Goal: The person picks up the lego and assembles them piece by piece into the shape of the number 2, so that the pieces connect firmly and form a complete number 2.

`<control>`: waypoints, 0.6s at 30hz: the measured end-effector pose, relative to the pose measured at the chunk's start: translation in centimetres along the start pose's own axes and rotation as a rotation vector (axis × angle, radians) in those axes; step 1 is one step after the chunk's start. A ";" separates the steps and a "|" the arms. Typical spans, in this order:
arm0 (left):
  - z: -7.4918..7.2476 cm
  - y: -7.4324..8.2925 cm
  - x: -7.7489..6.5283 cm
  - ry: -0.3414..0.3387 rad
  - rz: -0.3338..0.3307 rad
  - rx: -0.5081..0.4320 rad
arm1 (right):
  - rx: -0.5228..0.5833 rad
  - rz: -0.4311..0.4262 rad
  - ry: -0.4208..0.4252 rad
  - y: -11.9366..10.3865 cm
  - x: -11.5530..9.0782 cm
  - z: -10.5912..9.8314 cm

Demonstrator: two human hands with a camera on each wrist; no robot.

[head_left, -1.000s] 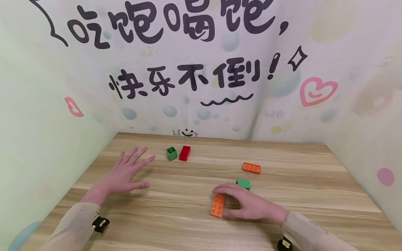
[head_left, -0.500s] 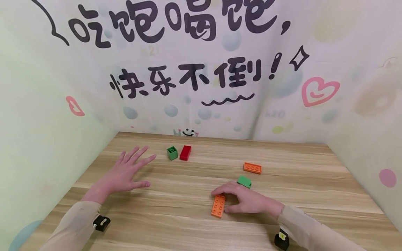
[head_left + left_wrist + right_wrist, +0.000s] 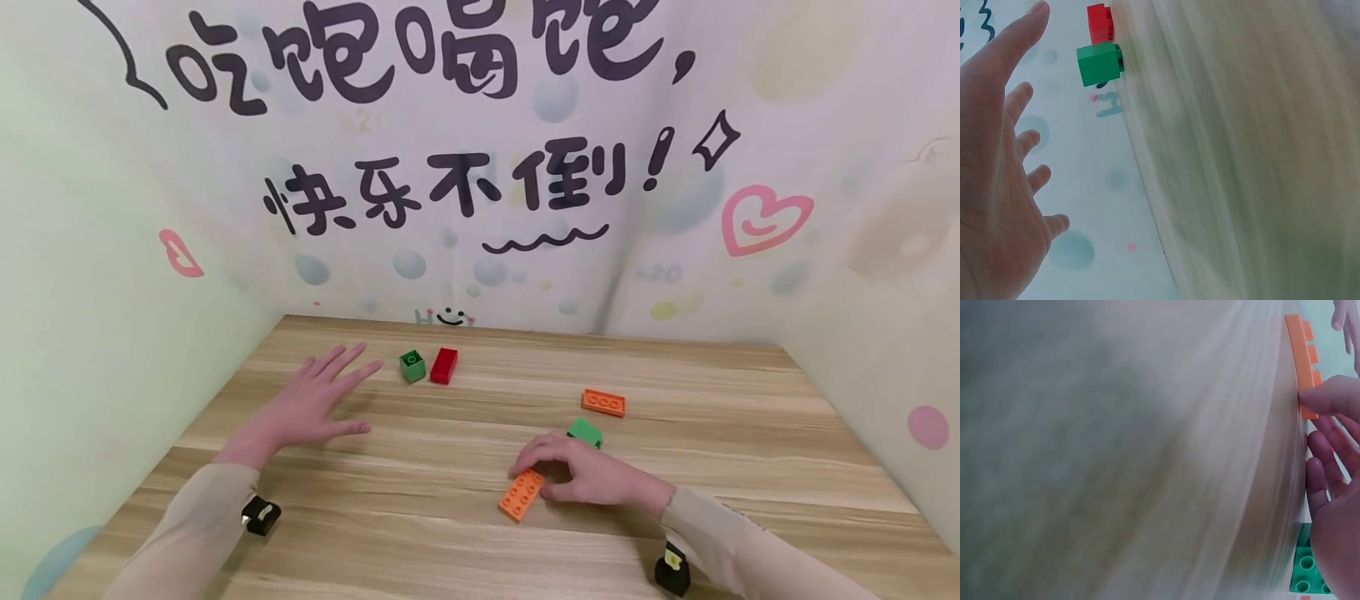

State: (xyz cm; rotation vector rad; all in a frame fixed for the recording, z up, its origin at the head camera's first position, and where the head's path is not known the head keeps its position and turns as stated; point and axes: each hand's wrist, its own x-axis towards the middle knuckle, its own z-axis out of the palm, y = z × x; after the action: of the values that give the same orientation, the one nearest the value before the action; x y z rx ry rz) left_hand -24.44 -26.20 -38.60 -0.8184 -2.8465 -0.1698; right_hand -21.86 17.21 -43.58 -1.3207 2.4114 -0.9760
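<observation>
My right hand (image 3: 581, 471) pinches the near end of an orange studded toy brick (image 3: 519, 500) between thumb and fingers, low over the wooden table (image 3: 420, 467). In the right wrist view the thumb presses the end of that orange brick (image 3: 1301, 353), whose studs face away to the right. Just behind the right hand lies a green brick (image 3: 586, 432), partly covered by it. My left hand (image 3: 311, 408) is spread with straight fingers at the left, holding nothing. Nearest to its fingertips is a small green brick (image 3: 412, 367), hollow side up, beside a red brick (image 3: 444, 367).
Another orange brick (image 3: 603, 402) lies hollow side up, behind and to the right of the green one. A white printed cloth (image 3: 480, 283) closes off the table's back, with pale walls on both sides. Each wrist carries a small black camera (image 3: 261, 515).
The orange brick in the right hand has turned clockwise, its near end shifting left and far end right. My left hand has moved slightly forward and right.
</observation>
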 end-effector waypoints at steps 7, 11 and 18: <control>-0.1 -0.1 1.1 -0.011 -0.001 -0.030 | -0.036 -0.025 0.019 -0.1 -0.3 0.0; -0.2 -0.3 1.7 -0.007 0.023 -0.033 | -0.026 -0.037 0.032 -0.4 -0.5 -0.1; -0.1 -0.7 2.4 0.003 0.046 -0.041 | 0.061 -0.021 0.032 -0.2 -0.9 0.1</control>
State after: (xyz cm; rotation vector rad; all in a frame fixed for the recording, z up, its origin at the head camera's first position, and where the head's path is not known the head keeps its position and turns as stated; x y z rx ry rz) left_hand -26.83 -25.52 -38.03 -0.8902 -2.8271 -0.2231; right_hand -21.17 17.86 -43.62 -1.3221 2.3751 -1.0752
